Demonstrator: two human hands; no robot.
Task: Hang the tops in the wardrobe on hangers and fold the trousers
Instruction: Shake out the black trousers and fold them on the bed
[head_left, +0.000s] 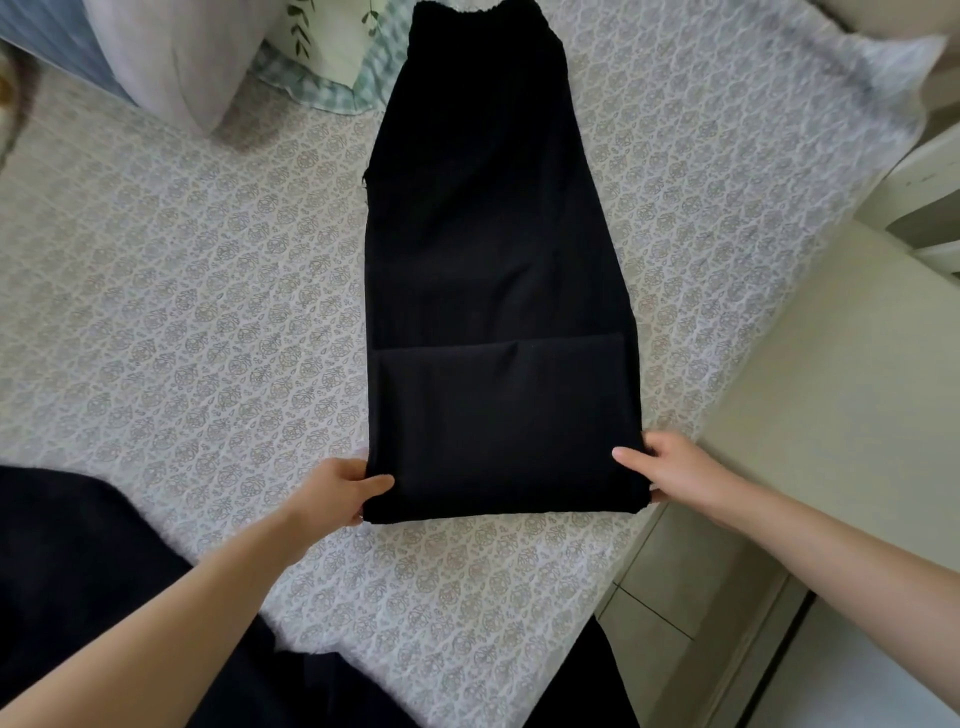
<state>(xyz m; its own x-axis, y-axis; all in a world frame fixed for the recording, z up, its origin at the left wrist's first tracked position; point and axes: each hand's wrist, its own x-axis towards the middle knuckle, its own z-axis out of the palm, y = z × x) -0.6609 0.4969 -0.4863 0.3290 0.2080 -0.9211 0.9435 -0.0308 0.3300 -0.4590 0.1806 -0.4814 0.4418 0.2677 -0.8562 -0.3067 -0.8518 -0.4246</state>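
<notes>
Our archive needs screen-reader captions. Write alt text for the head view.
The left hand and right hand grip the near corners of black trousers laid lengthwise on a patterned bedsheet, the near end folded over once. A pale pillow lies at the far left.

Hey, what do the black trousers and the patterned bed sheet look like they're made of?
Trousers: soft, matte black fabric with faint lengthwise ribs, possibly a knit; it folds limply and lies flat. Bed sheet: thin matte cloth, probably cotton, printed with a repeating grey motif.

Both forearms outstretched, left hand pinching trousers, right hand likewise (thumbs on top)
</notes>
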